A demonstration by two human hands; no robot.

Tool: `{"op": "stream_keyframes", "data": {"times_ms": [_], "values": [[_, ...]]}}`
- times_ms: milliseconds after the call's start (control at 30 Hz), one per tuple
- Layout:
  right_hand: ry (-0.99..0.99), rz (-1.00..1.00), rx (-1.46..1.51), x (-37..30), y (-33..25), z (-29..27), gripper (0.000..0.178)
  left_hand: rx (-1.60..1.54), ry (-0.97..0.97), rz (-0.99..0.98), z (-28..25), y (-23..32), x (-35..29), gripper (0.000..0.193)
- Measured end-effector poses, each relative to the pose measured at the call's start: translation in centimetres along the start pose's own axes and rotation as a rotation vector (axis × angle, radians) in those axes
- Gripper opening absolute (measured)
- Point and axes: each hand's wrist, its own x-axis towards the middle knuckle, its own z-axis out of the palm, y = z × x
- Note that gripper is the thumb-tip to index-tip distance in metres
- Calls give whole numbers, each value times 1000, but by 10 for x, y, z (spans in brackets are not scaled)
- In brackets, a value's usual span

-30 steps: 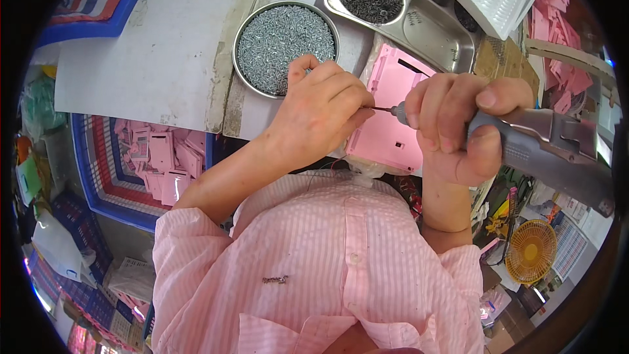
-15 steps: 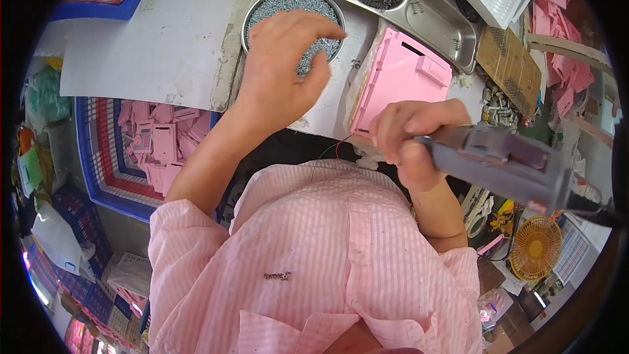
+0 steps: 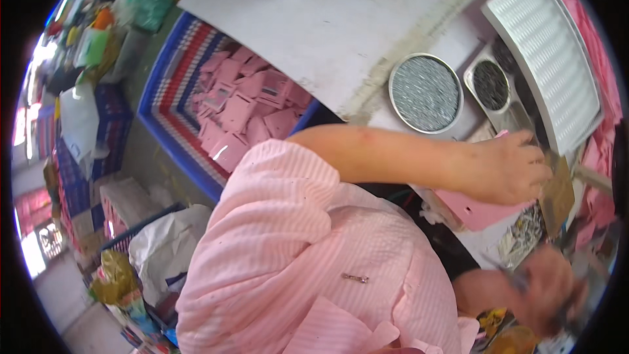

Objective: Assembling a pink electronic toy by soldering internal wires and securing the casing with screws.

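Observation:
My left hand (image 3: 508,169) reaches across a pink plastic panel (image 3: 481,213), its fingers curled over the panel's far edge; hand and forearm hide much of the panel. Low on the right, my right hand (image 3: 547,282) is smeared by motion, closed round a dark grey electric screwdriver (image 3: 517,280) that shows only in part. A round metal bowl of small silver screws (image 3: 426,94) stands beyond my left forearm. Beside it is a steel compartment tray (image 3: 512,115) with dark small parts (image 3: 491,85) in one well.
A blue, red and white basket (image 3: 160,108) full of pink plastic pieces (image 3: 246,105) stands at the left below the white worktable (image 3: 341,33). A ridged white tray (image 3: 547,52) and brown cardboard (image 3: 557,196) lie at the right. Bags and more baskets crowd the left floor.
The view has swung left, bringing more of the basket in. My left hand has left the screw bowl for the pink panel. My right hand has moved away from the panel with the electric screwdriver.

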Motion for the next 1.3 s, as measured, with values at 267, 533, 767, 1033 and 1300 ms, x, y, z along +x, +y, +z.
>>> {"op": "stream_keyframes", "data": {"times_ms": [267, 533, 767, 1033, 1300], "values": [[-3, 106, 87, 3, -38, -20, 23, 308, 1152, -1376, -200, -1, -320, 61], [245, 280, -490, 16, 0, -56, 50, 747, 826, -1513, -180, -42, -417, 74], [433, 129, -878, 22, 4, -71, 78, 280, 115, -315, -127, -211, 7, 14], [655, 90, -1043, 25, -18, -90, 94, 931, -568, -437, 28, -461, 154, 53], [626, -358, -1663, 11, -31, -101, 77, 761, 54, -196, -70, -467, 172, 28]]}}
